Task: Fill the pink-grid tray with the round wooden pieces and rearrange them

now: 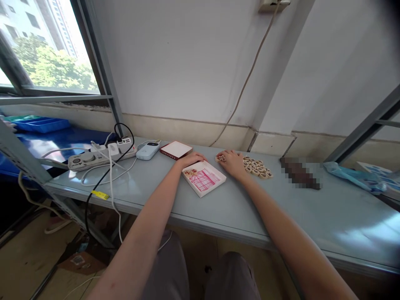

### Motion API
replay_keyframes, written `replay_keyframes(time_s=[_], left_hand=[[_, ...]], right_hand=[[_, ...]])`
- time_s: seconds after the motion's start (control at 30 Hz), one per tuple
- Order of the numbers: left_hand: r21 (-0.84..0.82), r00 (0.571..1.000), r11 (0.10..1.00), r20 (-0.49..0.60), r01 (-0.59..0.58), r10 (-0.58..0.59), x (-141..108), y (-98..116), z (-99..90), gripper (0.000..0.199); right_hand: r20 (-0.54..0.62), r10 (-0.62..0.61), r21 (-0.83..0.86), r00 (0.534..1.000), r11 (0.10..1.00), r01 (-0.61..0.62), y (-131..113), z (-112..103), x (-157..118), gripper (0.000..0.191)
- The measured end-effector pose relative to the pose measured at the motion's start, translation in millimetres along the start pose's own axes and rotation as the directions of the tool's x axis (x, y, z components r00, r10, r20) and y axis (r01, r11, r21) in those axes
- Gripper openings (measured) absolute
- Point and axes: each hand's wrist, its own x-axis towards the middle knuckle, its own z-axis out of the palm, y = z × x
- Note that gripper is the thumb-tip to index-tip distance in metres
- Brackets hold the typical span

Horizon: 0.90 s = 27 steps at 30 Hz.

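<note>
A shallow white box with pink grid lines printed inside lies on the grey shelf. A few round wooden Chinese chess pieces sit in its far left corner. At the box's far left rim is my left hand, its fingers closed along the edge. My right hand is just right of the box, palm down, with its fingers curled over several chess pieces on the shelf; the fingertips are partly hidden. More Chinese chess pieces lie in a flat cluster right of that hand.
A dark red box lid lies behind the white box. To the left are a pale blue power bank, a power strip and loose cables. On the right are a blurred-out dark item and a blue plastic bag.
</note>
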Motion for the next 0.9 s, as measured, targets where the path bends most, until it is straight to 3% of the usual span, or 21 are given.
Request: replay_keyframes(time_s=[0.17, 0.33, 0.4, 0.5, 0.57, 0.73, 0.9], left_hand=[[-0.035, 1.0, 0.999, 0.015, 0.02, -0.019, 1.3, -1.7, 0.4, 0.028], [-0.003, 1.0, 1.0, 0.023, -0.009, 0.009, 4.6, -4.1, -1.1, 0.027], [0.05, 0.999, 0.998, 0.009, -0.049, 0.049, 6.2, -4.0, -1.7, 0.024], [0.106, 0.995, 0.989, 0.016, -0.099, 0.098, 7.4, -2.6, -2.2, 0.022], [0.113, 0.994, 0.987, 0.019, -0.112, 0.11, 7.3, -1.8, -2.2, 0.022], [0.105, 0.992, 0.986, 0.022, -0.127, 0.125, 6.8, -2.1, -2.2, 0.021], [0.114, 0.996, 0.991, -0.037, -0.071, 0.075, 3.4, 0.2, -0.3, 0.02]], right_hand=[[-0.01, -0.016, -0.102, 1.0, 0.995, 0.015, 0.9, -2.2, -3.2, 0.028], [-0.025, -0.011, 0.009, 1.0, 1.0, 0.011, -10.0, -18.8, -2.5, 0.029], [0.05, -0.12, 0.134, 0.991, 0.985, 0.113, -22.3, -26.3, -3.6, 0.027], [0.203, -0.364, 0.285, 0.909, 0.91, 0.301, -46.0, -31.8, -9.6, 0.025], [0.23, -0.408, 0.277, 0.883, 0.898, 0.343, -60.9, -31.8, -14.9, 0.026], [0.194, -0.38, 0.205, 0.904, 0.917, 0.342, -79.0, -32.0, -21.5, 0.028], [0.144, -0.3, 0.201, 0.943, 0.942, 0.269, -62.4, -40.2, -14.2, 0.03]])
